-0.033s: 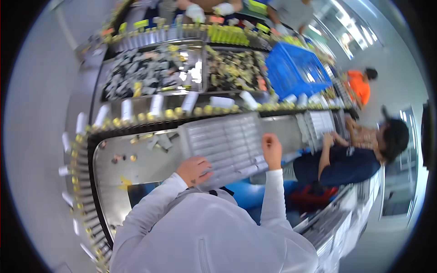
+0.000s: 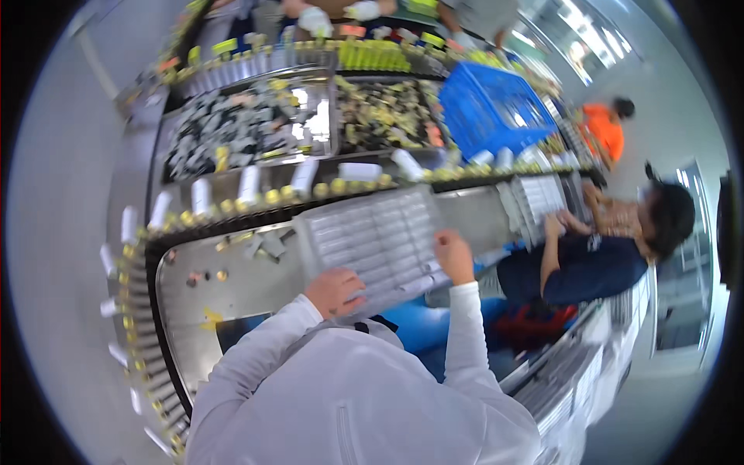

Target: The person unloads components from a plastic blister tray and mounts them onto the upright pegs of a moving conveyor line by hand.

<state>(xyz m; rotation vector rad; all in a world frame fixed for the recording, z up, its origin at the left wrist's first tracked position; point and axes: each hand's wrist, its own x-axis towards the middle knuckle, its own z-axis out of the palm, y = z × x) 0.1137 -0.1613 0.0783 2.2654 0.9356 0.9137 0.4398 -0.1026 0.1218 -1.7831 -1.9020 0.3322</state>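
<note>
A translucent white plastic tray (image 2: 372, 236) with rows of long ribbed compartments lies tilted in front of me, over the metal worktop. My left hand (image 2: 335, 293) grips its near left corner, fingers bent over the edge. At the tray's right edge is my right hand (image 2: 454, 256), its fingers curled together. Whatever those fingers may hold is too small to make out. Past the tray's far edge runs a curved conveyor (image 2: 271, 198) carrying yellow-capped pieces, and several white cylinders (image 2: 249, 184) stand or lean along it.
Metal bins hold grey scraps (image 2: 209, 128) and yellowish pieces (image 2: 384, 108). A blue crate (image 2: 496, 108) sits beyond the conveyor. To my right a co-worker in a dark shirt (image 2: 593, 267) handles another tray (image 2: 539, 200). Gloved hands (image 2: 316, 22) work across the line. Small bits (image 2: 222, 275) lie on the worktop.
My right hand has shifted slightly left, closer in over the tray's edge. The whole view has moved a little; my left hand stays at the tray's corner.
</note>
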